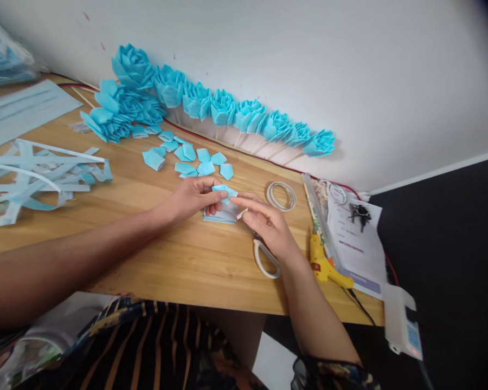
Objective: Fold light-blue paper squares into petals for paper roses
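Note:
My left hand [197,196] pinches a small folded blue petal [224,189] between thumb and fingers, above the table. My right hand [270,222] is close by on the right, its index fingertip at the petal's right edge. A small white strip [242,213] sticks out between the right thumb and fingers. Below the petal lies a light blue stack of cut sheet [219,214], partly covered by the hands. Scissors [267,260] with white handles rest under my right hand, their blades mostly hidden. Just beyond my left hand, several loose blue petals [203,155] lie scattered.
Several blue fabric flowers on sticks [223,107] lean along the wall. Cut strips [44,179] and a flat blue sheet [28,111] lie left. Rightward are tape rolls [281,196], a yellow glue gun [318,260], papers [353,244] and keys [361,215].

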{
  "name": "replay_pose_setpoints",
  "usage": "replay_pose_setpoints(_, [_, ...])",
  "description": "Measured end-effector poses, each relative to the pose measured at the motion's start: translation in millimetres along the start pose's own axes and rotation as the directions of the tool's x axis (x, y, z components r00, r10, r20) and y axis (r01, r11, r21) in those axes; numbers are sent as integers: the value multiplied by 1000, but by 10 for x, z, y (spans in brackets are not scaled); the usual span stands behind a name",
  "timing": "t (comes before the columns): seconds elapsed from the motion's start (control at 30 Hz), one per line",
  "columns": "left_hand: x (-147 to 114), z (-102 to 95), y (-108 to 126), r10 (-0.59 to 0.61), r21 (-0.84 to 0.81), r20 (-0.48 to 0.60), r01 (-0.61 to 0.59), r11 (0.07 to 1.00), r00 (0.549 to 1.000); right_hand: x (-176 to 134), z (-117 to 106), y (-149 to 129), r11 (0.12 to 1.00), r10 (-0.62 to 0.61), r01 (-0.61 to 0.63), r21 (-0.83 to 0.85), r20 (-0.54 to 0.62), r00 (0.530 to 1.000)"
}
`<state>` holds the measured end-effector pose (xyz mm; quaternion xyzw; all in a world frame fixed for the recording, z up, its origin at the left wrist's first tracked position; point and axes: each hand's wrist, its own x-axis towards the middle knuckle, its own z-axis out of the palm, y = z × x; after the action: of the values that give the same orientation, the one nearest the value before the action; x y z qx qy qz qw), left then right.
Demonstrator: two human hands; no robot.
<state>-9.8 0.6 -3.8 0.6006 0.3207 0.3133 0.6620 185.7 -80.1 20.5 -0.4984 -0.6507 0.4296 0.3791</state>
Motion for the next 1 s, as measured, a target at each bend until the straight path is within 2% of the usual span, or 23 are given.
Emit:
replay_pose_setpoints(0.3, [12,-9,-25,19,46,60,-22,999,998,5,4,9,1000,-4,4,7,-19,1000])
replay_pose_setpoints(0.53, [0,5,35,-8,110,16,6,994,1000,1,12,28,998,13,-13,61,-2,1000])
replay_pose_setpoints(0.8, [-1,3,13,-22,87,-2,22,996,1000,2,25,25,994,21,-23,109,18,1000])
replay_pose_setpoints(1.0, [6,-6,12,-14,84,10,13,996,1000,-4,10,19,994,31,-29,108,-19,999])
